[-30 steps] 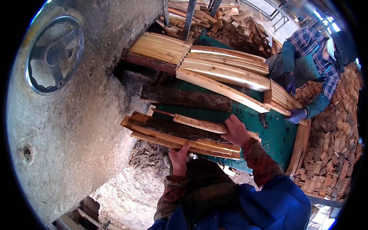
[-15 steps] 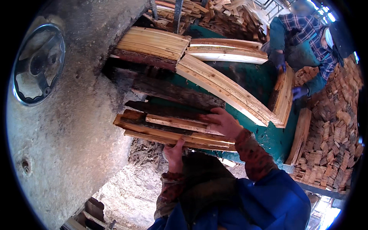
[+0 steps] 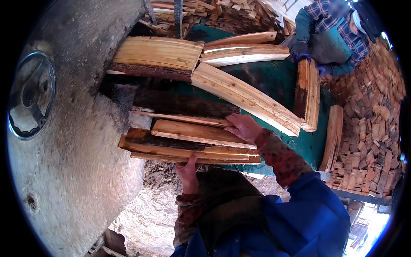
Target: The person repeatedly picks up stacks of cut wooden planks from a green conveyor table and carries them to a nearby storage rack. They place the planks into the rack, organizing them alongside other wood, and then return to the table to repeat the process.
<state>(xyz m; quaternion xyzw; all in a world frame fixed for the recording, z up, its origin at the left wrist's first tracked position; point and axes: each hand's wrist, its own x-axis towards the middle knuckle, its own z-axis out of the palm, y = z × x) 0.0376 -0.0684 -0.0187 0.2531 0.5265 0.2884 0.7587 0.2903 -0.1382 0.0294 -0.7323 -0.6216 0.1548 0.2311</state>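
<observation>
My left hand (image 3: 187, 173) grips the near edge of a bundle of rough wooden boards (image 3: 188, 153), its thumb up against the front board. Its other fingers are mostly hidden beneath. My right hand (image 3: 244, 127) is closed on the right end of a thin, dark-faced board (image 3: 182, 118) with a pale edge, just beyond. Between the two lies another board (image 3: 201, 133), its pale side up and its right end below my right wrist. A dark board (image 3: 184, 102) rests farther off on the green table (image 3: 274, 92).
Stacked long boards (image 3: 158, 53) reach the table from the left, beside a big metal panel with a handwheel (image 3: 32, 95). A slanting stack (image 3: 246, 96) crosses the middle. Opposite, a co-worker in purple gloves holds upright boards (image 3: 312, 96). Piled short blocks (image 3: 368, 141) stand at right.
My right hand has shifted the thin board away from me and turned its pale edge up, widening the gap to the near boards. My left hand keeps its grip. The view has shifted a little.
</observation>
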